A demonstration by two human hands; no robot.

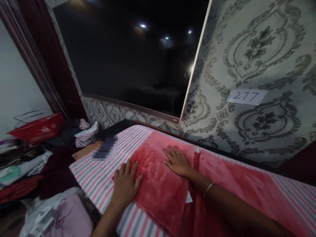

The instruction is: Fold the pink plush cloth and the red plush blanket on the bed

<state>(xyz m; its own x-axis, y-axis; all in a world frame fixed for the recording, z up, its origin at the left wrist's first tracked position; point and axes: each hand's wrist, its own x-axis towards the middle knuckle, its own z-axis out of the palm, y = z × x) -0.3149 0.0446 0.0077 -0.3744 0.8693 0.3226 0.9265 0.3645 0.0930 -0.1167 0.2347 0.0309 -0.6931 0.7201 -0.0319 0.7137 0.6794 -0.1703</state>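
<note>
A red plush garment or cloth [158, 191] lies spread with a folded-over part; its exact kind I cannot make out. My left hand [126, 182] rests flat on its left edge, fingers spread, partly over the striped cloth [96, 179] beneath. Farther back and to the right, my right hand [178, 161] lies palm down on the plush, fingers apart, with a bracelet on the wrist. Neither hand grips anything. A small white tag [189, 198] sticks out from the fold under my right forearm. More of the red fabric stretches away to the right.
Behind the table hangs a large dark television [133, 59] on a patterned wall, with a paper marked 277 [247, 96]. To the left are a red basket [39, 127], heaped clothes [24, 168], a dotted cloth [86, 135] and a pink object [74, 217]. A pixelated patch covers something on the striped cloth.
</note>
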